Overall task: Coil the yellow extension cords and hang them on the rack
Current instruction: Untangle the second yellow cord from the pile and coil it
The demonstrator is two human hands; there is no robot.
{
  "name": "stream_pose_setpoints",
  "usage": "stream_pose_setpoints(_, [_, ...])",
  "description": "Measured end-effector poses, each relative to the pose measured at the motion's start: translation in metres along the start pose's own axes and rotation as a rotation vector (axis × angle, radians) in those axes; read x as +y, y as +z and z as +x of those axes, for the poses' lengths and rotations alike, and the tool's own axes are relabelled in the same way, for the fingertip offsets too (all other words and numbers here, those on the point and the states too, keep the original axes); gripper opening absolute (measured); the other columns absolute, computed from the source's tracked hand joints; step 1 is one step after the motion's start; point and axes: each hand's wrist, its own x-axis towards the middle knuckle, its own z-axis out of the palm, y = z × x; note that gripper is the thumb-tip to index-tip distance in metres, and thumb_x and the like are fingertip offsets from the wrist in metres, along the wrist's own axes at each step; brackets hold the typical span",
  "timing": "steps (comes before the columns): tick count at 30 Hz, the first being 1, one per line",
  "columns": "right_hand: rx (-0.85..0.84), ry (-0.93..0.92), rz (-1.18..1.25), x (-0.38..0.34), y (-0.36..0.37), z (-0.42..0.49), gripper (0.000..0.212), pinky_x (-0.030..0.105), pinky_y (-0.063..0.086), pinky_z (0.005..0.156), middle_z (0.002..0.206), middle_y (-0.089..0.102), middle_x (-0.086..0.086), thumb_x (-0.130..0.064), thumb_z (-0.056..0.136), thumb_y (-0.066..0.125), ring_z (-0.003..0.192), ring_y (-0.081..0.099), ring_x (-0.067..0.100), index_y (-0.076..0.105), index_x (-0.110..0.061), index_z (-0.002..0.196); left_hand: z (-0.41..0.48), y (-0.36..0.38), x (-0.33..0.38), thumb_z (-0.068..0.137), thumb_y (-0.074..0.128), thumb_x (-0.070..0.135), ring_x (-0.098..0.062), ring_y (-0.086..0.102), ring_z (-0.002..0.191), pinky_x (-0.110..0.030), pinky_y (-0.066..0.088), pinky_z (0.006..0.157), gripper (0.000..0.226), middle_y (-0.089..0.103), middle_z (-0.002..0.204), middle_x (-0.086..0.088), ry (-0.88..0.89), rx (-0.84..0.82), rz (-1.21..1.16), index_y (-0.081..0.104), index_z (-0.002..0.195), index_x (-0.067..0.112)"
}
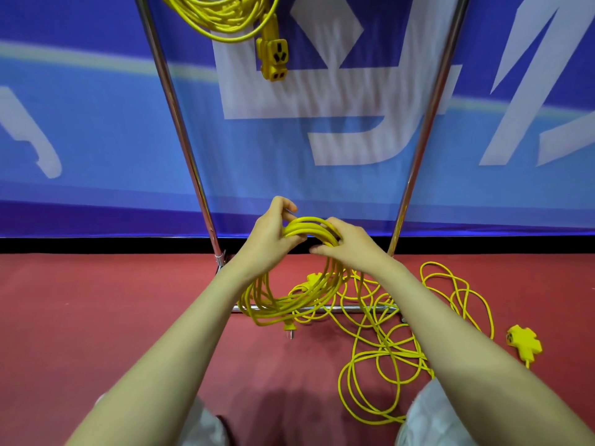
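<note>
**Entry: yellow cord coil, in hand, in front of the rack**

Held item. One coil (289,300) of yellow extension cord, several loops thick. I hold it at its top, between the rack's two posts and above the base bar (360,308).

Grip. My left hand (273,233) curls round the top of the bundle from the left, thumb and fingers closed over the strands. My right hand (347,246) wraps the same bundle just beside it, fingers tucked through the loops. Both hands hold cord. I judge the two-handed hold is there to keep the turns gathered so none slips out.

Lie of the coil. The loops hang as an oval with its long axis running top to bottom and leaning down to my left. The plug (288,329) dangles at the lowest point, prongs toward the red floor (96,317).

Stock already hung. A second coil (222,17) hangs at the top of the view, and its socket block (273,56) hangs below it, openings facing me.

Stock outstanding. Loose cord (386,365) sprawls in tangled loops on the floor to my right, crossing the base bar. Its socket head (523,341) lies flat, well apart from the rack. I cannot tell whether any strand of it joins my coil.

Backdrop. A blue banner (96,123) stands behind the rack's left post (180,133).
</note>
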Motion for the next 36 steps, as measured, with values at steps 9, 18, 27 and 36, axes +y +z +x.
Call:
stream_pose_setpoints(9, [-0.025, 0.02, 0.166, -0.002, -0.01, 0.003, 0.024, 0.026, 0.03, 0.053, 0.054, 0.045, -0.005, -0.031, 0.075, 0.078, 0.052, 0.038, 0.007, 0.062, -0.014, 0.071, 0.001, -0.008, 0.003, 0.083, 0.065, 0.02, -0.031, 0.059, 0.098, -0.038, 0.048, 0.08, 0.04, 0.063, 0.109, -0.005, -0.008, 0.027, 0.448, 0.051, 0.12, 0.014])
stream_pose_setpoints(18, [-0.087, -0.073, 0.091, -0.003, -0.025, -0.002, 0.013, 0.017, 0.03, 0.049, 0.049, 0.05, -0.013, -0.025, 0.075, 0.079, 0.048, 0.041, 0.0, 0.067, -0.021, 0.075, -0.003, -0.012, 0.0, 0.074, 0.08, 0.011, -0.016, 0.058, 0.053, -0.03, 0.046, 0.053, 0.042, 0.057, 0.071, -0.002, -0.24, -0.242, -0.184, 0.043, 0.093, 0.014])
stream_pose_setpoints(27, [0.029, -0.025, -0.312, 0.003, -0.033, -0.007, 0.016, 0.028, 0.033, 0.06, 0.075, 0.059, -0.005, -0.045, 0.079, 0.069, 0.078, 0.054, 0.013, 0.058, -0.033, 0.076, -0.003, -0.01, -0.005, 0.082, 0.074, 0.019, -0.01, 0.066, 0.061, -0.017, 0.048, 0.061, 0.045, 0.073, 0.077, -0.001, -0.066, -0.389, 0.174, 0.046, 0.117, 0.026])
stream_pose_setpoints(36, [0.103, 0.01, -0.305, 0.008, -0.033, -0.004, 0.023, 0.031, 0.039, 0.066, 0.078, 0.065, -0.003, -0.045, 0.082, 0.065, 0.082, 0.058, 0.018, 0.062, -0.023, 0.084, -0.006, -0.017, -0.001, 0.081, 0.07, 0.002, -0.013, 0.047, 0.053, -0.024, 0.044, 0.055, 0.062, 0.069, 0.09, -0.014, -0.235, -0.377, -0.66, 0.044, 0.133, 0.022])
